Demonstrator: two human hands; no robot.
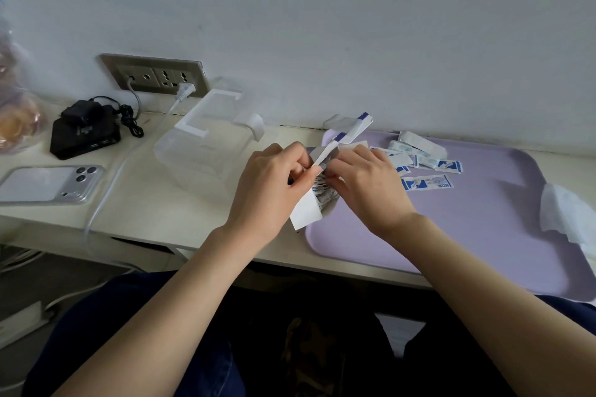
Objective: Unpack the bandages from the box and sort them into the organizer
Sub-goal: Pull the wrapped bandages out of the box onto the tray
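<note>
At the far left of the frame a phone [48, 184] lay flat on the desk [193, 222], with a black adapter [85, 135] above it by the wall socket [154, 74]. Both were well apart from the work. Right of them, centre left, stood the clear organizer [200, 145], its lid open, probably so bandages could go straight in.

In the middle, the left hand [271, 184] gripped the box [309, 209], fingers and thumb curled round its side, holding it tilted above the tray's left edge with the flaps up. That kept the mouth open towards the right hand [367, 184]. The right hand's fingers were bent into the opening, where packed bandages showed, but the tips were hidden, so I could not tell whether they had hold of one.

To the right, loose bandages [425, 182] lay scattered on the purple tray [483, 235] – apparently a staging spot before sorting – and a white tissue [567, 216] sat at its far right rim.
</note>
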